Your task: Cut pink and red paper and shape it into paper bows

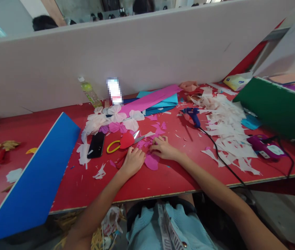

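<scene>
My left hand (134, 160) rests on the red table (173, 184) with its fingers curled in; what they hold, if anything, is hidden. Just beyond it lie scissors (113, 147) with a yellow handle loop, partly covered by a rounded red piece (126, 140). My right hand (161, 147) reaches over small pink paper scraps (147, 141), its bent fingers apart and touching them. Between and just below both hands lies a bright pink petal-shaped paper piece (152, 162). White paper flowers (116, 113) and a pink one (117, 127) sit farther back.
A black phone (96, 145) lies left; a lit phone (114, 91) and a bottle (90, 92) stand behind. On the right are a blue glue gun (192, 114) with its cord, white paper strips (222, 128) and a purple device (265, 147). Blue (40, 173) and green (277, 111) dividers flank the space.
</scene>
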Tool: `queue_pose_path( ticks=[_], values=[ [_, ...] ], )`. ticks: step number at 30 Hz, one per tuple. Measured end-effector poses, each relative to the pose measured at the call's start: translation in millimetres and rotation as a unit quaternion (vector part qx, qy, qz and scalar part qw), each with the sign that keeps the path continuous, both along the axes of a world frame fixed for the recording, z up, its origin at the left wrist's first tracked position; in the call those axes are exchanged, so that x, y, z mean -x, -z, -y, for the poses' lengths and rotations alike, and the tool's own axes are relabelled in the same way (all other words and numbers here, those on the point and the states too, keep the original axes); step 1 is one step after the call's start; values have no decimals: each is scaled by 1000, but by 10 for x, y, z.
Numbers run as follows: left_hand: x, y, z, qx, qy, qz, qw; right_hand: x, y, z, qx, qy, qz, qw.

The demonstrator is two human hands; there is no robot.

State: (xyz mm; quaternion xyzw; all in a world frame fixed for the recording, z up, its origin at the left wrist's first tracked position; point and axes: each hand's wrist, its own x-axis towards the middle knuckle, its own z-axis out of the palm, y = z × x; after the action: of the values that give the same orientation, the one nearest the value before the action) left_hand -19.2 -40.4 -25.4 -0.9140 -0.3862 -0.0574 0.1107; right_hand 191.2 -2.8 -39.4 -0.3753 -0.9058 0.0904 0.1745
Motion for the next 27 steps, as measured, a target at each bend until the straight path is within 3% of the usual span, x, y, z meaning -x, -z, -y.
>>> queue_pose_path(
  ticks=[7,14,27],
  values=[
    [28,-8,-23,0,-9,-9,1000,-6,49,-3,-33,-8,9,999],
    [81,-2,-82,21,36,-26,999,2,130,1,-56,-20,9,998],
    [93,-1,-91,25,33,-25,999,-25,119,-7,-62,-11,2,998]
  ],
)
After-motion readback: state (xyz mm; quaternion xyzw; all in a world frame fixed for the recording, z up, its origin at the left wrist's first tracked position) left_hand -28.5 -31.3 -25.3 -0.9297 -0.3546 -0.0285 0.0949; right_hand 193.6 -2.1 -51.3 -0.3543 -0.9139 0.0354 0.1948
